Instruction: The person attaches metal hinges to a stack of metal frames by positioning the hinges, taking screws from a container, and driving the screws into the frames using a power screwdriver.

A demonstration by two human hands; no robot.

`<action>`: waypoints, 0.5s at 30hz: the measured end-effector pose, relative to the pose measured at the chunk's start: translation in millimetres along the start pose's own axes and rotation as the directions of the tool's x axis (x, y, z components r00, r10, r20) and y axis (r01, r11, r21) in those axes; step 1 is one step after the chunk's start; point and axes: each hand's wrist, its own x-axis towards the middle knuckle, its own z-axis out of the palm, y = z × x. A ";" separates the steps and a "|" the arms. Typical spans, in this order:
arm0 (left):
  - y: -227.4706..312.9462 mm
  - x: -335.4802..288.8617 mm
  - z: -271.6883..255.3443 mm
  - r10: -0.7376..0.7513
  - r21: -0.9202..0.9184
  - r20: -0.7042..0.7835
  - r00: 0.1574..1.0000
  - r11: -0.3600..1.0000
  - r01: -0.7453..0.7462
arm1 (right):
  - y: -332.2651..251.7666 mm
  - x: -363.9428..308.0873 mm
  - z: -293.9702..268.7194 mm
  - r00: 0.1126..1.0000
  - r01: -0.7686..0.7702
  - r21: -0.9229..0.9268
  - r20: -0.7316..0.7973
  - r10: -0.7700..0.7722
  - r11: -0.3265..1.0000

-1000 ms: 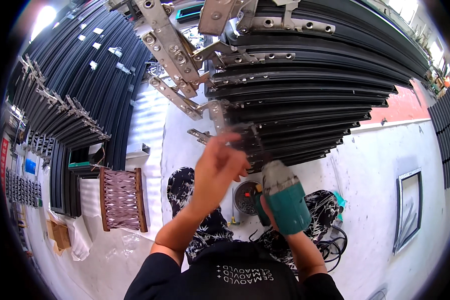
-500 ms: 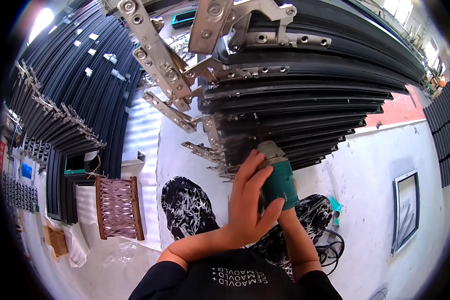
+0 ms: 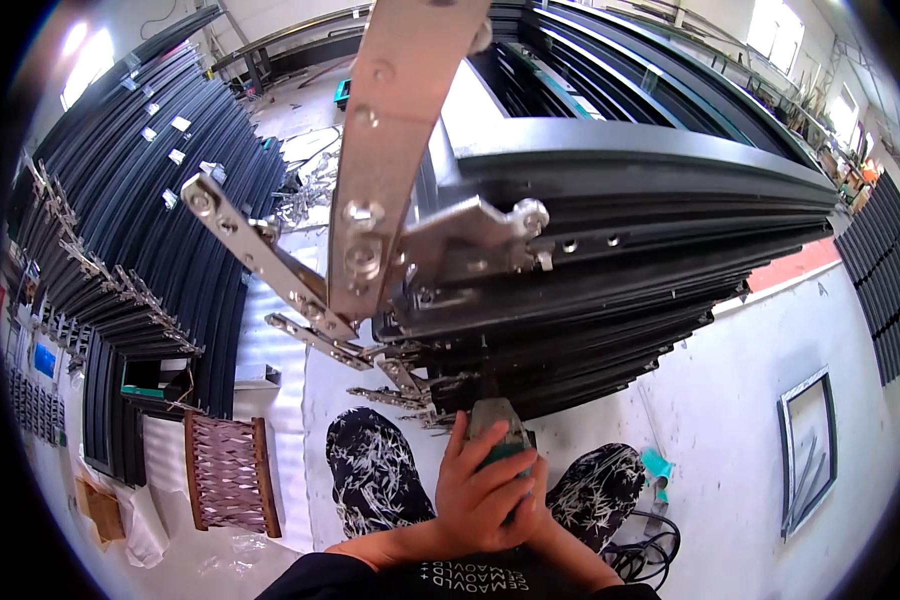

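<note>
In front of my knees I hold a power drill with a grey nose (image 3: 494, 411) and a green body, its nose toward the black frames. My left hand (image 3: 482, 492) is closed over its top and side, fingers wrapped round the body. Behind it my right hand (image 3: 532, 508) grips the drill from the right, its fingers mostly hidden. The drill's nose is close to the lower edges of a stack of black window frames (image 3: 630, 225). Steel hinge arms (image 3: 355, 205) stick out from the stack's left ends. Whether the drill's tip touches a frame I cannot tell.
More black frames (image 3: 160, 260) with hinges lean at the left. A woven stool (image 3: 228, 472) stands below them. At the right a single frame (image 3: 785, 465) lies on the white floor, and a coiled black cable (image 3: 655, 552) is beside my right knee.
Both hands and the drill have come lower and nearer to my body. My left hand's fingers now wrap over the drill. The view has tilted up, showing more of the stack's top.
</note>
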 end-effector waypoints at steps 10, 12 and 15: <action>-0.7 18.7 -8.2 -0.021 -0.041 0.063 0.998 0.999 0.024 | 5.0 10.5 -1.5 0.984 0.177 -0.079 0.043 -0.174 0.981; -5.5 16.8 -1.5 -0.019 -0.047 0.057 0.998 0.999 0.021 | 7.6 15.2 -3.8 0.981 0.192 -0.034 0.038 -0.190 0.981; -0.6 16.0 -4.6 -0.038 -0.002 0.044 0.998 0.999 0.038 | 19.9 13.2 -0.6 0.989 0.070 -0.070 0.137 -0.060 0.995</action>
